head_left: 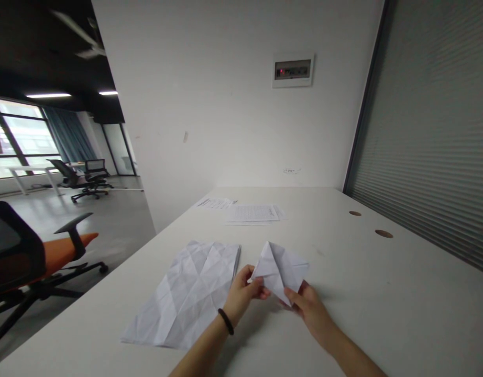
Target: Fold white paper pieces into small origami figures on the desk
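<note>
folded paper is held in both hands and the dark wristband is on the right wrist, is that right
Not quite: the head view shows the dark wristband on the wrist of the left hand, not the right hand. Both hands do hold the folded paper.

The gripped paper [281, 266] is plain white; left of it, a white sheet [194, 293] shows criss-crossed creasing; beyond, white pages [251, 213] look dark-printed.
</note>
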`<state>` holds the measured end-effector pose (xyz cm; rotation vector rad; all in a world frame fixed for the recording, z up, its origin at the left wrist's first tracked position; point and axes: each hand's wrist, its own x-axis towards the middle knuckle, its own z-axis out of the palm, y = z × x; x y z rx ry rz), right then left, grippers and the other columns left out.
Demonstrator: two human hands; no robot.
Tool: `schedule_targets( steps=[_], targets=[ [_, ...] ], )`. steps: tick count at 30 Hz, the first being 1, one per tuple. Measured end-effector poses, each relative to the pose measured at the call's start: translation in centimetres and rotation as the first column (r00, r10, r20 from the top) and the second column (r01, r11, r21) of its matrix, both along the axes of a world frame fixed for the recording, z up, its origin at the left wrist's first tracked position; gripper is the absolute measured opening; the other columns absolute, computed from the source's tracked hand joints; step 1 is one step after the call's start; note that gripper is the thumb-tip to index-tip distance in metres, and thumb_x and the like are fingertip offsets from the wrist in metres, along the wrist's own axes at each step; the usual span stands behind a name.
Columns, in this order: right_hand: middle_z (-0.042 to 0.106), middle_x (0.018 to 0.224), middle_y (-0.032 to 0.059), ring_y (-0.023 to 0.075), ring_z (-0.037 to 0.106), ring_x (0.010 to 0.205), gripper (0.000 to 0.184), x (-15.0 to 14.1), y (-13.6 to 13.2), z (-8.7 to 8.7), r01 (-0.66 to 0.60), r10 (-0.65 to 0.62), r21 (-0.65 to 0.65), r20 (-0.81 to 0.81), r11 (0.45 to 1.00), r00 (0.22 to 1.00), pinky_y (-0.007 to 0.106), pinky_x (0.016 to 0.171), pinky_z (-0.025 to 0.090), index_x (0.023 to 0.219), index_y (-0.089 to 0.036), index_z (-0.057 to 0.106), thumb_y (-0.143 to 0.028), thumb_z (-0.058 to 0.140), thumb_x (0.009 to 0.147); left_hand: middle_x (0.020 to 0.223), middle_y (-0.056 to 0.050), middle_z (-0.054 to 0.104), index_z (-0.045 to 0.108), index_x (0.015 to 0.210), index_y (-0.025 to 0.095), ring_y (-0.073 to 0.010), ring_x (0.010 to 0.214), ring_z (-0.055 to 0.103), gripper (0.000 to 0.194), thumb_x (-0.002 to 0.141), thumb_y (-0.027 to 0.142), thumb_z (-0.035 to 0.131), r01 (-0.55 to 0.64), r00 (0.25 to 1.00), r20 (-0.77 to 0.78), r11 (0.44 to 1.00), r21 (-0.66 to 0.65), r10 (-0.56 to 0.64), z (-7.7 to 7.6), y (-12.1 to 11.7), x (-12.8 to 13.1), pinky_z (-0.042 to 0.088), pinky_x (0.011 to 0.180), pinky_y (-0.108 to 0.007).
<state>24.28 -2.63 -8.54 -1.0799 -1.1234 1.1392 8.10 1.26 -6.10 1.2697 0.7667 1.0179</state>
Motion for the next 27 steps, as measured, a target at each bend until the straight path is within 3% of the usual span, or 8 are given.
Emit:
schedule_targets(
  steps=[3,6,9,12,15,18,23,27],
  targets=[
    [0.067,0.07,0.0053,0.0232,0.061,0.067,0.035,-0.3,-0.6,0.6,0.111,-0.116,0.033,0.289,0.993,0.95,0.033,0.06,0.048,0.077,-0.016,0.061,-0.048,0.062,0.062,0.064,-0.001,0.058,0.044,0.074,0.017,-0.015,0.061,0.059,0.021,0.069,0.032,0.057,0.063,0.988,-0.146,0.992,0.108,-0.047,-0.4,-0.2,0.2,0.048,0.058,-0.028],
    [0.065,0.07,0.0048,0.022,0.058,0.07,0.021,0.6,-0.9,1.1,0.189,-0.289,0.244,0.487,0.951,0.824,0.032,0.065,0.046,0.072,-0.018,0.061,-0.039,0.054,0.071,0.088,-0.006,0.058,0.047,0.089,0.017,-0.018,0.081,0.058,0.021,0.07,0.021,0.052,0.028,0.962,-0.265,0.946,0.323,0.062,-0.6,-0.1,-0.1,0.048,0.069,-0.031],
    [0.061,0.079,0.0061,0.0224,0.055,0.08,0.012,2.1,-0.9,1.4,0.135,-0.424,0.482,0.563,0.865,0.709,0.033,0.071,0.045,0.076,-0.019,0.061,-0.028,0.054,0.071,0.108,-0.007,0.05,0.042,0.108,0.019,-0.0192,0.101,0.048,0.046,0.064,0.01,0.049,0.011,0.905,-0.357,0.826,0.564,0.232,-0.2,-0.2,-0.7,0.041,0.085,-0.034],
    [0.059,0.082,0.0071,0.0229,0.051,0.084,0.018,2.9,-0.7,1.3,0.085,-0.469,0.525,0.66,0.847,0.586,0.035,0.073,0.043,0.08,-0.02,0.062,-0.011,0.051,0.067,0.117,-0.005,0.045,0.041,0.114,0.022,-0.0203,0.109,0.04,0.059,0.058,0.005,0.046,0.145,0.82,-0.486,0.709,0.69,0.304,0.5,-0.6,-1.2,0.033,0.093,-0.037],
    [0.058,0.083,0.0056,0.021,0.05,0.085,0.035,2.6,-0.6,1.2,0.02,-0.356,0.398,0.797,0.917,0.488,0.033,0.073,0.042,0.078,-0.022,0.063,0.002,0.042,0.061,0.111,-0.003,0.05,0.05,0.106,0.024,-0.021,0.105,0.043,0.053,0.057,0.006,0.046,0.356,0.705,-0.648,0.647,0.674,0.287,0.7,-0.8,-1.2,0.032,0.091,-0.036],
    [0.059,0.085,0.0034,0.0184,0.051,0.086,0.043,2.0,-0.9,1.5,-0.108,-0.165,0.238,0.876,0.965,0.454,0.029,0.077,0.041,0.081,-0.023,0.064,0.003,0.039,0.057,0.102,-0.002,0.056,0.058,0.095,0.024,-0.0206,0.096,0.048,0.038,0.061,0.01,0.05,0.497,0.588,-0.768,0.637,0.589,0.252,0.1,-0.6,-1.2,0.035,0.086,-0.033],
    [0.057,0.101,0.0047,0.0183,0.048,0.097,0.044,1.8,-2.0,2.5,-0.203,-0.046,0.162,0.876,0.966,0.481,0.03,0.088,0.037,0.096,-0.023,0.062,-0.003,0.045,0.059,0.103,-0.003,0.056,0.06,0.1,0.027,-0.0225,0.094,0.049,0.034,0.066,0.028,0.06,0.548,0.51,-0.812,0.621,0.56,0.283,0.1,-0.5,-1.7,0.035,0.085,-0.035],
    [0.057,0.099,0.005,0.0197,0.047,0.099,0.031,1.6,-2.4,3.1,-0.231,-0.063,0.196,0.874,0.953,0.481,0.032,0.088,0.037,0.085,-0.022,0.065,-0.008,0.051,0.061,0.101,-0.003,0.055,0.061,0.097,0.027,-0.0238,0.093,0.049,0.032,0.068,0.038,0.06,0.56,0.485,-0.81,0.595,0.576,0.328,1.1,-1.2,-2.0,0.034,0.084,-0.037]
  ],
)
